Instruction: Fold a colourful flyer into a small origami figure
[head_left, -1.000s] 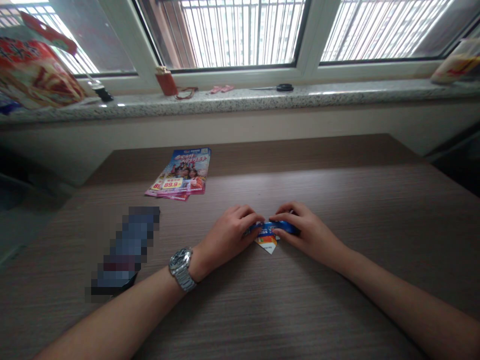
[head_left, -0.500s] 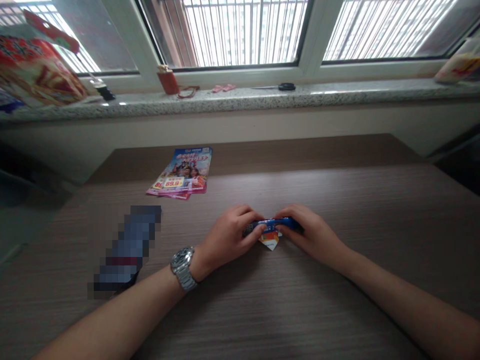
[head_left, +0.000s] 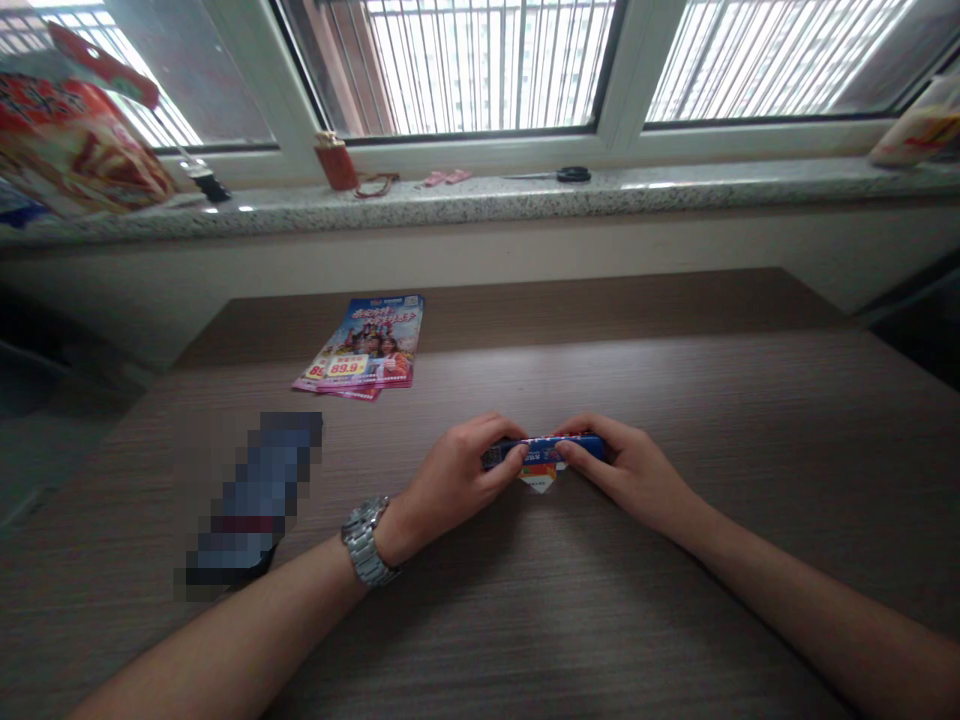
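A folded leaflet [head_left: 541,454] is pinched between both hands near the middle of the table. Its upper part is a narrow blue band with print, and an orange and white pointed tip shows below the band. My left hand [head_left: 474,462], with a metal watch [head_left: 367,540] at its wrist, grips the left end between thumb and fingers. At the right end, my right hand [head_left: 619,455] is closed on the paper with its thumb on the near face. My fingers hide both ends and the far side of the leaflet.
Printed flyers [head_left: 371,345] lie in a stack on the back left of the brown table [head_left: 675,400]. A blurred dark phone-like object [head_left: 255,500] is by my left forearm. On the sill stand scissors [head_left: 571,174], a red lighter-like case [head_left: 336,163] and a food packet [head_left: 79,140].
The leaflet has tilted so that more of its blue band shows and less of the pointed tip. My right thumb has shifted slightly up onto the band.
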